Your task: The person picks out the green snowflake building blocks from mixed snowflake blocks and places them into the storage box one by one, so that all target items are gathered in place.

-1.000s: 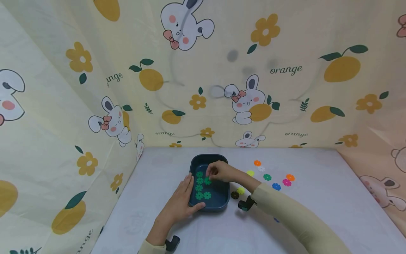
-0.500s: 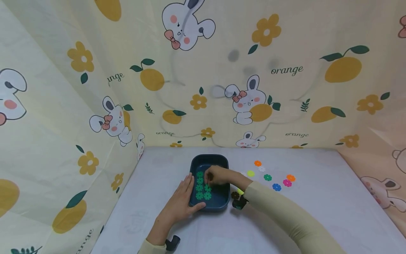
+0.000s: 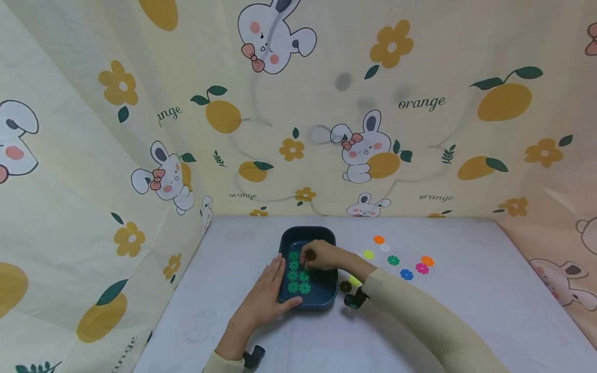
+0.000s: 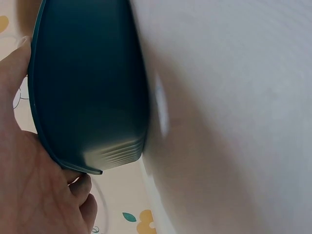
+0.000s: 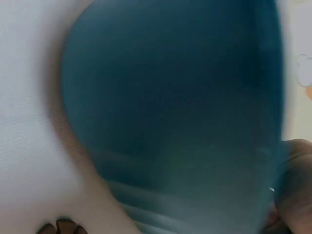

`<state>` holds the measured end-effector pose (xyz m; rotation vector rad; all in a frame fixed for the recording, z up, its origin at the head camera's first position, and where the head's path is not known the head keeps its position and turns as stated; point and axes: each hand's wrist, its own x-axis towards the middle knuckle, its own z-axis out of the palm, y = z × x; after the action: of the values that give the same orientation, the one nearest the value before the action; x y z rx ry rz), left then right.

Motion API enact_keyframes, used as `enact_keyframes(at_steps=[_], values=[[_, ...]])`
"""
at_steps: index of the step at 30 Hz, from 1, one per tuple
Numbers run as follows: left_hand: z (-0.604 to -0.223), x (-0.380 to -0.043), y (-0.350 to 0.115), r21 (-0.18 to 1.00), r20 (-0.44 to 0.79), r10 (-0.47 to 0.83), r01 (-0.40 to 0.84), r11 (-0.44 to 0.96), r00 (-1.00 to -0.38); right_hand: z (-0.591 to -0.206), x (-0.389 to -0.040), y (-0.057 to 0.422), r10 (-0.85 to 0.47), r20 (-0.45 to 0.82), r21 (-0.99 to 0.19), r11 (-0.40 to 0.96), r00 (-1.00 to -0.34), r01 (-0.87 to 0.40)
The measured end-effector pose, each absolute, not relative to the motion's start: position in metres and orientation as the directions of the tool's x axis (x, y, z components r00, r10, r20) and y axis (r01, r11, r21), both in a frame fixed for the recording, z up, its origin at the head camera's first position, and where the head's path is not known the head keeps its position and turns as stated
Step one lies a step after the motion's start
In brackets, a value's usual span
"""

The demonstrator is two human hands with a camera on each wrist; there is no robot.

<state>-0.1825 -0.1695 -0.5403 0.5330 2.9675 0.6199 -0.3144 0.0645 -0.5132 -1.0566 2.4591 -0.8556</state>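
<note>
- Six green flowers [image 3: 293,275] or more lie in the blue tray [image 3: 325,291]; the right hand may hide some.
- To line them up well, nudge each one gently by its edge, lay it flat, and don't let petals climb on each other.
- Soft touches seem best, as a hard push could knock the line crooked.
- The green flowers look thin and flat, with little round petals. Four make one column, and two show beside it at the near end.
- The tray is dark blue, with round corners and sides that stand up.
- The right hand [image 3: 322,255] curls its fingers in small over the second column. I cannot tell if it pinches a flower.
- The left hand [image 3: 263,295] is spread wide, fingers along the tray's left side, thumb at the near rim. That should help stop sliding.
- A black flower [image 3: 345,286] and a yellow flower [image 3: 354,280] lie on the surface [image 3: 298,342] near the tray, so the right sleeve [image 3: 415,311] should lift clear of them.
- More coloured flowers [image 3: 422,268] lie farther right.
</note>
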Motion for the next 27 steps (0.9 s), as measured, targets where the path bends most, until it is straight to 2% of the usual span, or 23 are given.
enact_keyframes(at_steps=[11, 19, 27], values=[[-0.539, -0.182, -0.169, 0.396, -0.029, 0.315, 0.278, 0.875, -0.949, -0.484, -0.303, 0.136, -0.651, 0.082, -0.727, 0.478, -0.755, -0.492], [-0.54, -0.182, -0.169, 0.397, -0.011, 0.326, 0.295, 0.869, -0.945, -0.49, -0.288, 0.196, -0.532, 0.055, -0.703, 0.581, -0.845, -0.411], [-0.542, -0.183, -0.168, 0.391, -0.003, 0.328, 0.301, 0.87, -0.945, -0.507, -0.267, 0.247, -0.499, 0.027, -0.697, 0.612, -0.866, -0.374]])
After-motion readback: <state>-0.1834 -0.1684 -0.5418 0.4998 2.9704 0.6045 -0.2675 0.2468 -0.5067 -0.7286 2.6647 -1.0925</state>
